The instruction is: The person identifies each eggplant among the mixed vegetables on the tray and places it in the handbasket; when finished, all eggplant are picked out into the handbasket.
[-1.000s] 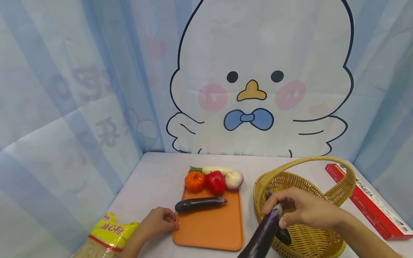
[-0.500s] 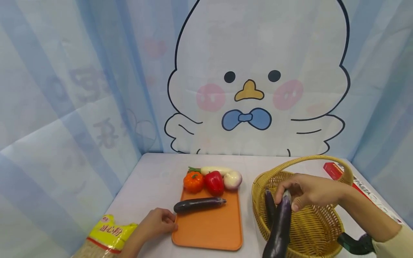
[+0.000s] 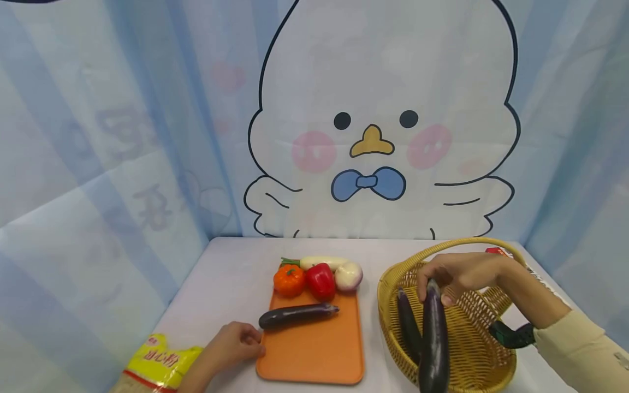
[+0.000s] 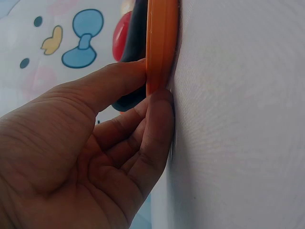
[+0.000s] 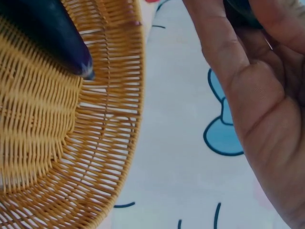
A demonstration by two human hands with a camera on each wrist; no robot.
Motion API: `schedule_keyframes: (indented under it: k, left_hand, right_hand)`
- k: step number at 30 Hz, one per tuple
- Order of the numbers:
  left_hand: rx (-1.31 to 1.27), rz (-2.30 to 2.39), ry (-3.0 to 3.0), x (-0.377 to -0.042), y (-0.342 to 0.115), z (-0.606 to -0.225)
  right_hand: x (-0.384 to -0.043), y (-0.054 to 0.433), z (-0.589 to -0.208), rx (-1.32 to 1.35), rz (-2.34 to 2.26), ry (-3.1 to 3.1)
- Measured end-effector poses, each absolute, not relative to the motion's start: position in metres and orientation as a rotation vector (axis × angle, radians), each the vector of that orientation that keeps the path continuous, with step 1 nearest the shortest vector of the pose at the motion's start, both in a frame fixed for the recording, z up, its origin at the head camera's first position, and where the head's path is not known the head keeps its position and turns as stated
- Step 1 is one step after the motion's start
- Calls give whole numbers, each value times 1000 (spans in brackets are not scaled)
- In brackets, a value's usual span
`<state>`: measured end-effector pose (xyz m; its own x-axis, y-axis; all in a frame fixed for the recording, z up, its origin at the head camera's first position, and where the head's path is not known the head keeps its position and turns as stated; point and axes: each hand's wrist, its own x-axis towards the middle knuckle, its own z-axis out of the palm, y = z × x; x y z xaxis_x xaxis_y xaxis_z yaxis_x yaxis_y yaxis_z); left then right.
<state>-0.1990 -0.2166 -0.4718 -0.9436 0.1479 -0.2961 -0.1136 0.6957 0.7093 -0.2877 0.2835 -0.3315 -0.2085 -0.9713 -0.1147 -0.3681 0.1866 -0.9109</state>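
My right hand [image 3: 462,272] pinches a dark purple eggplant [image 3: 434,344] by its stem end, so that it hangs down over the wicker basket [image 3: 385,311]. Another eggplant [image 3: 408,325] lies inside along the basket's left wall; the right wrist view shows that eggplant's tip [image 5: 81,62] against the weave. At the left edge of the orange tray [image 3: 314,357], my left hand [image 3: 236,343] pinches the rim, thumb on top and fingers at the side in the left wrist view. A third eggplant [image 3: 297,315] lies across the tray.
Along the tray's far end sit an orange pumpkin [image 3: 289,280], a red bell pepper [image 3: 321,281], a white radish [image 3: 314,263] and a round white-and-purple vegetable [image 3: 349,277]. A yellow pasta bag [image 3: 159,360] lies beside my left forearm. Behind the basket a red pasta box [image 3: 496,251] shows partly.
The held eggplant has gone from slanting at the basket's left side to hanging nearly straight over it, as my right hand rose slightly. My left hand keeps its place on the tray.
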Motion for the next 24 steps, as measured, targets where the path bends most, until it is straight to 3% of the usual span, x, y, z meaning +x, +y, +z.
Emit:
schedule_keyframes:
  k: [7, 24]
  left_hand:
    - [26, 1130, 2554, -198, -218, -471]
    - [-24, 1111, 2544, -199, -216, -471]
  right_hand:
    - [-298, 288, -331, -1050, -987, 1755]
    - [-315, 291, -336, -911, -930, 1784]
